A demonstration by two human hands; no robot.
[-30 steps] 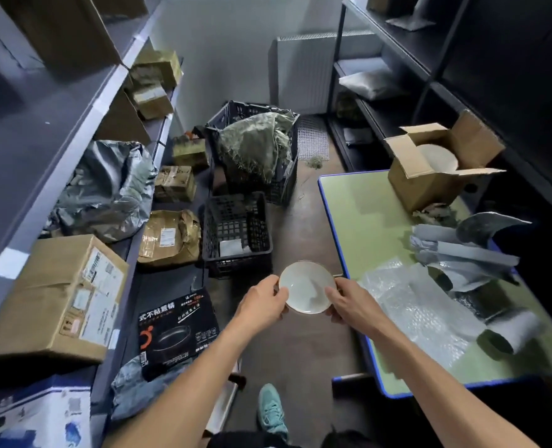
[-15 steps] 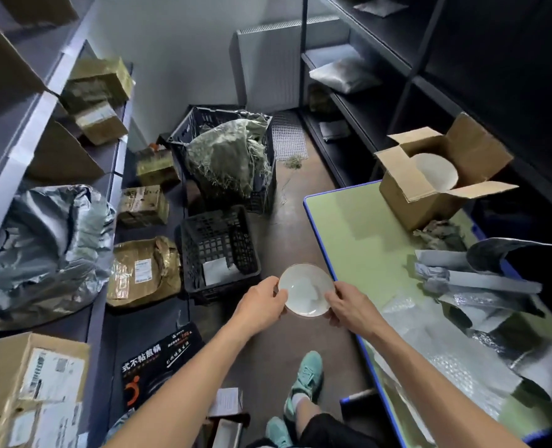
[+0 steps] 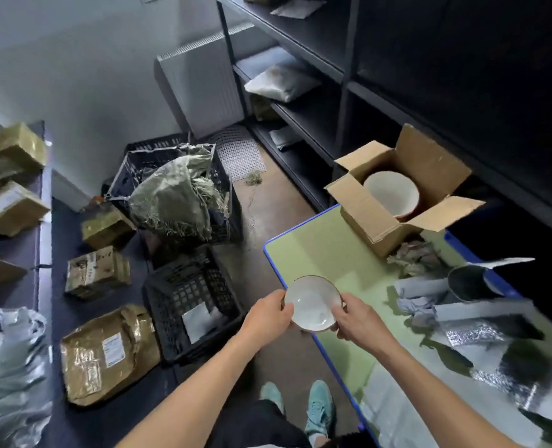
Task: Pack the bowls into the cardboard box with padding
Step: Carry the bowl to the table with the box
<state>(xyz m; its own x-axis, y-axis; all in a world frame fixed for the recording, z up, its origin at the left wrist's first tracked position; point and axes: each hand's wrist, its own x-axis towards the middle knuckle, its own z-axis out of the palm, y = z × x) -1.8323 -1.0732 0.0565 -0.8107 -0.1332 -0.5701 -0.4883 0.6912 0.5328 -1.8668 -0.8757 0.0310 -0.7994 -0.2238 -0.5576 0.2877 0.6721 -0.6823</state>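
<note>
Now, small bowl, rim pinched in left hand and right hand grips, had come over the counter edge, apparently bound for padding, then cardboard box.

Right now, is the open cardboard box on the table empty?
No, a large white bowl sits inside the cardboard box; the left hand and right hand hold a smaller bowl.
</note>
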